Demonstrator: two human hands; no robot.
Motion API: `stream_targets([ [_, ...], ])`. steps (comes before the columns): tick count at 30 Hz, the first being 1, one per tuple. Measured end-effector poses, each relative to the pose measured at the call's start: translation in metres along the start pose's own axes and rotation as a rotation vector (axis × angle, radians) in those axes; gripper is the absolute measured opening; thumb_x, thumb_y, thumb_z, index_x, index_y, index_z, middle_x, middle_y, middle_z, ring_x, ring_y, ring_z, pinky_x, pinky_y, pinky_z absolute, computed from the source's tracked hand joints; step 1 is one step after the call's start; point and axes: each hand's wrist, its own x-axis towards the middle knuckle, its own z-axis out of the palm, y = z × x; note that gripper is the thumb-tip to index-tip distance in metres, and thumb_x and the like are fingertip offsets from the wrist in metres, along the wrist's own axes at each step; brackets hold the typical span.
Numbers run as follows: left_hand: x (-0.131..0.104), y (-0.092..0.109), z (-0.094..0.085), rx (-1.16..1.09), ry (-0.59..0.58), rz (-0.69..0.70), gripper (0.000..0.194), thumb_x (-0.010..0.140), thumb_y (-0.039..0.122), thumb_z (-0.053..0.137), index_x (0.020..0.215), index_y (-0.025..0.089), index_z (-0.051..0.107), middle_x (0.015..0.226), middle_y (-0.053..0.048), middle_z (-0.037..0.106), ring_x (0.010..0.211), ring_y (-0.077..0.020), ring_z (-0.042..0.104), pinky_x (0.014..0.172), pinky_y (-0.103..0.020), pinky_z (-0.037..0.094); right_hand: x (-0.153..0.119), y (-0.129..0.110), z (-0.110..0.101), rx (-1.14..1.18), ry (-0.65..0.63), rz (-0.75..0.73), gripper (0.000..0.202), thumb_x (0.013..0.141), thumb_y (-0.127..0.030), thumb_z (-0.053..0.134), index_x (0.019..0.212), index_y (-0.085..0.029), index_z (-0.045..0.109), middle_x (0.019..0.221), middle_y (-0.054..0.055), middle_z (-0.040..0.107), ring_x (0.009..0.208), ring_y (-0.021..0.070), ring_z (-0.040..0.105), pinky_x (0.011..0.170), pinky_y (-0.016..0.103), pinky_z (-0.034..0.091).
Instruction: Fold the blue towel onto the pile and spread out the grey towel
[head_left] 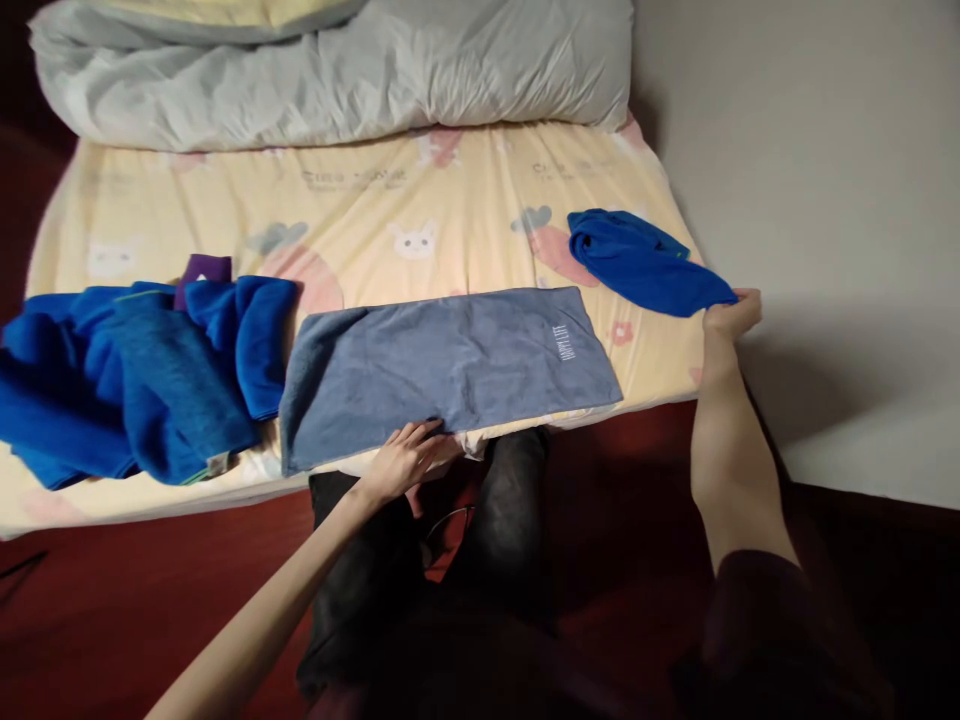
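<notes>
Two hands out over the bed edge, both mine. Left hand (405, 457) rests on the near edge of the grey-blue towel (450, 365), fingers (427, 432) spread flat on the cloth, not gripping anything, palm down. Towel lies folded into a long flat rectangle across the near side of the mattress (375, 220), small white logo near its right end, near edge hanging slightly past the mattress edge. Right hand (731, 315) is stretched far right, pinched closed on the near corner of the bright blue cloth (637, 265). That cloth sits bunched on the right side of the mattress, just beyond the towel's far right corner, not touching it. One end of it trails to the mattress edge where my fingers grip it.

Left of the towel: pile of blue towels (127, 380), loosely heaped, its right side just touching or slightly overlapping the grey-blue towel's left end. Small purple item (202, 272) pokes out at the back of the pile, can't tell what it is. Sheet is pale yellow with cartoon prints. Rolled grey duvet (337, 70) lies across the far end. My legs in dark trousers (510, 520) are against the bed below the towel. Dark red floor (112, 600) on the left, pale wall (825, 150) on the right.
</notes>
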Motion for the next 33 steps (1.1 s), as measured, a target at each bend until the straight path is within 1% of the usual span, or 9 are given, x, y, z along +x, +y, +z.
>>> stream_targets([
  [2, -0.004, -0.005, -0.002, -0.055, -0.006, 0.035, 0.044, 0.108, 0.028, 0.047, 0.146, 0.026, 0.069, 0.161, -0.013, 0.059, 0.136, -0.0341, 0.061, 0.111, -0.053, 0.055, -0.009, -0.008, 0.003, -0.016, 0.114, 0.094, 0.051, 0.089, -0.004, 0.051, 0.140, -0.011, 0.054, 0.143, 0.031, 0.053, 0.137, 0.0399, 0.051, 0.120, 0.059, 0.041],
  [4, -0.008, -0.014, -0.008, -0.129, 0.015, 0.066, 0.044, 0.109, 0.029, 0.045, 0.145, 0.027, 0.069, 0.157, -0.012, 0.062, 0.135, -0.0319, 0.062, 0.112, -0.051, 0.055, -0.030, -0.027, 0.017, 0.018, 0.141, 0.005, 0.053, 0.086, -0.003, 0.053, 0.138, -0.013, 0.056, 0.147, 0.026, 0.052, 0.141, 0.0353, 0.049, 0.125, 0.052, 0.039],
  [7, -0.011, -0.038, -0.026, -0.188, 0.170, -0.013, 0.041, 0.109, 0.031, 0.043, 0.141, 0.028, 0.069, 0.149, -0.011, 0.067, 0.131, -0.0300, 0.064, 0.115, -0.050, 0.053, -0.064, -0.066, 0.052, 0.146, -0.049, -0.231, 0.050, 0.087, -0.007, 0.053, 0.136, -0.016, 0.059, 0.146, 0.019, 0.058, 0.139, 0.0307, 0.055, 0.125, 0.049, 0.042],
  [12, 0.008, -0.122, -0.078, -0.072, 0.438, -0.400, 0.044, 0.102, 0.028, 0.048, 0.143, 0.021, 0.063, 0.148, -0.018, 0.062, 0.142, -0.0369, 0.055, 0.126, -0.061, 0.041, -0.077, -0.125, 0.110, 0.174, -0.353, -0.031, 0.042, 0.097, -0.032, 0.059, 0.135, -0.016, 0.063, 0.132, 0.019, 0.073, 0.133, 0.0350, 0.064, 0.121, 0.053, 0.047],
  [15, 0.028, -0.182, -0.098, -0.032, 0.520, -0.653, 0.056, 0.096, 0.021, 0.047, 0.150, 0.010, 0.054, 0.157, -0.026, 0.052, 0.154, -0.0399, 0.044, 0.132, -0.064, 0.031, -0.065, -0.141, 0.131, 0.135, -0.383, 0.071, 0.030, 0.098, -0.034, 0.061, 0.120, -0.016, 0.071, 0.122, 0.020, 0.077, 0.125, 0.0359, 0.070, 0.115, 0.051, 0.051],
  [18, 0.038, -0.220, -0.096, -0.061, 0.506, -0.761, 0.058, 0.094, 0.018, 0.042, 0.148, 0.005, 0.054, 0.156, -0.028, 0.055, 0.154, -0.0392, 0.046, 0.133, -0.063, 0.030, -0.057, -0.147, 0.141, 0.119, -0.335, 0.119, 0.014, 0.095, -0.026, 0.063, 0.102, -0.018, 0.072, 0.116, 0.019, 0.077, 0.122, 0.0344, 0.070, 0.114, 0.049, 0.051],
  [21, 0.029, -0.230, -0.083, -0.073, 0.500, -0.737, 0.056, 0.097, 0.021, 0.039, 0.149, 0.008, 0.056, 0.153, -0.025, 0.061, 0.157, -0.0364, 0.044, 0.134, -0.062, 0.029, -0.056, -0.148, 0.144, 0.103, -0.307, 0.125, 0.003, 0.093, -0.018, 0.062, 0.094, -0.020, 0.065, 0.113, 0.019, 0.075, 0.125, 0.0310, 0.064, 0.119, 0.046, 0.046],
  [25, -0.004, -0.230, -0.077, -0.010, 0.509, -0.690, 0.057, 0.103, 0.027, 0.037, 0.155, 0.013, 0.054, 0.161, -0.019, 0.057, 0.164, -0.0304, 0.034, 0.136, -0.060, 0.022, -0.055, -0.147, 0.143, 0.113, -0.268, 0.156, 0.009, 0.097, -0.015, 0.057, 0.098, -0.024, 0.055, 0.114, 0.019, 0.071, 0.112, 0.0268, 0.062, 0.111, 0.040, 0.045],
  [33, -0.033, -0.247, -0.103, 0.123, 0.394, -0.667, 0.054, 0.103, 0.017, 0.043, 0.154, 0.001, 0.054, 0.166, -0.016, 0.055, 0.164, -0.0210, 0.032, 0.138, -0.052, 0.013, -0.039, -0.143, 0.139, 0.126, -0.283, 0.230, 0.014, 0.096, -0.012, 0.055, 0.105, -0.022, 0.052, 0.119, 0.018, 0.068, 0.108, 0.0241, 0.060, 0.112, 0.043, 0.044],
])
